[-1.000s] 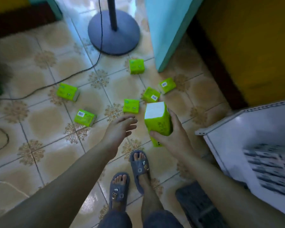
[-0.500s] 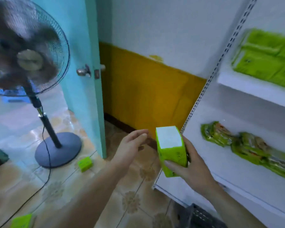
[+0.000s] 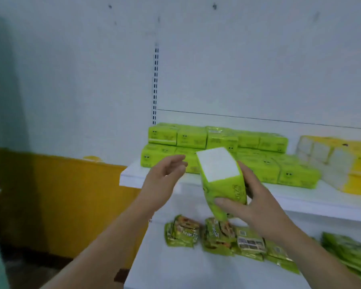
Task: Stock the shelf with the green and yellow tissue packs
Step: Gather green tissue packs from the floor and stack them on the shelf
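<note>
Two hands: both reach forward from the bottom edge, in front of a white shelf unit.
Right hand (image 3: 256,205): clamped on a bright green plastic-wrapped tissue pack (image 3: 223,184), thumb across the near face, fingers wrapped round the far side.
Left hand (image 3: 165,178): holds nothing, fingers relaxed and slightly apart, just left of the held pack and not touching it.
Held pack: in the air, tilted, its white end panel turned upward, in front of the edge of the white upper shelf board (image 3: 133,176).
Upper shelf board: carries stacked green tissue packs (image 3: 265,140) in two layers, pushed toward the back wall.
Right of the stack: yellow and white tissue packs (image 3: 342,163), lying just beside the green ones on the same board.
Lower shelf board (image 3: 175,268): carries flat green snack packets (image 3: 217,234) in a loose row, below the held pack.
Left of the shelves: a pale wall with a mustard-yellow lower band (image 3: 61,195).
</note>
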The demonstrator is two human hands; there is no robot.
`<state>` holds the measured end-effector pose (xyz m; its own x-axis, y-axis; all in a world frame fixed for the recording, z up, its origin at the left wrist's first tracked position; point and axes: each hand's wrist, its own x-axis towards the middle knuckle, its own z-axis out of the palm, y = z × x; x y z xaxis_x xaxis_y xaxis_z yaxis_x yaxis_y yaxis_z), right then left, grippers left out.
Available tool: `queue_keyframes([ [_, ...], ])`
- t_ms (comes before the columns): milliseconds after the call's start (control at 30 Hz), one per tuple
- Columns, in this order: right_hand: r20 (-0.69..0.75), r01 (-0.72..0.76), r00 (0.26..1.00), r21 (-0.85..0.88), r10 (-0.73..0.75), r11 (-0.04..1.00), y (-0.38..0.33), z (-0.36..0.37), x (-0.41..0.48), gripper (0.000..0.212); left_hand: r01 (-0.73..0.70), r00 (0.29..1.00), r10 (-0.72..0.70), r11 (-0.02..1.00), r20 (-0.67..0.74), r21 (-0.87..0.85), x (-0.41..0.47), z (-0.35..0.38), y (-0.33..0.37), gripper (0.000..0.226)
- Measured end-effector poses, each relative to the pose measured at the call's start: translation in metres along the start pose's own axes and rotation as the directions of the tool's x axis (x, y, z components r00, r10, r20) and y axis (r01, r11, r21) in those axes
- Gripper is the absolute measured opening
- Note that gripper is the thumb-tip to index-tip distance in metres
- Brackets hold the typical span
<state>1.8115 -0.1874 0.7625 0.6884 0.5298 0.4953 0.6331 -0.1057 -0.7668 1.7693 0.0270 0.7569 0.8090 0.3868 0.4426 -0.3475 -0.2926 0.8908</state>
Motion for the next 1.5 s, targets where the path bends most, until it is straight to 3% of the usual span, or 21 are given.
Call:
queue_keyframes([
  [167, -0.087, 0.013, 0.996, -0.147, -0.026, 0.989, 0.023, -0.082, 0.047, 0.084, -0.142, 0.989, 0.130, 0.972, 0.077, 0.186, 0.055, 0.063, 0.009, 0.026],
  [333, -0.174, -0.012, 0.982, -0.455, -0.075, 0.891, 0.058, -0.143, 0.119, 0.088, -0.271, 0.961, 0.216, 0.854, 0.173, 0.444, 0.112, 0.096, 0.008, 0.036],
  [533, -0.082, -0.119, 0.993, -0.734, 0.087, 0.669, 0.090, -0.171, 0.178, 0.089, -0.343, 0.930, 0.164, 0.709, 0.329, 0.616, 0.181, 0.125, -0.004, 0.045],
  [733, -0.037, -0.156, 0.969, -0.856, 0.243, 0.492, 0.115, -0.163, 0.218, 0.096, -0.478, 0.865, 0.143, 0.528, 0.481, 0.702, 0.227, 0.133, -0.029, 0.051],
  [833, 0.003, -0.122, 0.961, -0.891, 0.275, 0.436, 0.127, -0.151, 0.232, 0.090, -0.537, 0.840, 0.210, 0.443, 0.500, 0.718, 0.237, 0.131, -0.039, 0.049],
  [1000, 0.046, -0.080, 0.947, -0.925, 0.317, 0.372, 0.132, -0.130, 0.251, 0.092, -0.550, 0.832, 0.231, 0.466, 0.505, 0.693, 0.243, 0.132, -0.046, 0.047],
  [1367, 0.157, 0.011, 0.922, -0.924, 0.353, 0.382, 0.133, -0.130, 0.257, 0.102, -0.518, 0.852, 0.220, 0.480, 0.475, 0.707, 0.242, 0.134, -0.046, 0.046],
  [1500, 0.147, -0.001, 0.947, -0.888, 0.285, 0.460, 0.115, -0.141, 0.244, 0.098, -0.503, 0.862, 0.235, 0.513, 0.450, 0.696, 0.233, 0.129, -0.037, 0.048],
])
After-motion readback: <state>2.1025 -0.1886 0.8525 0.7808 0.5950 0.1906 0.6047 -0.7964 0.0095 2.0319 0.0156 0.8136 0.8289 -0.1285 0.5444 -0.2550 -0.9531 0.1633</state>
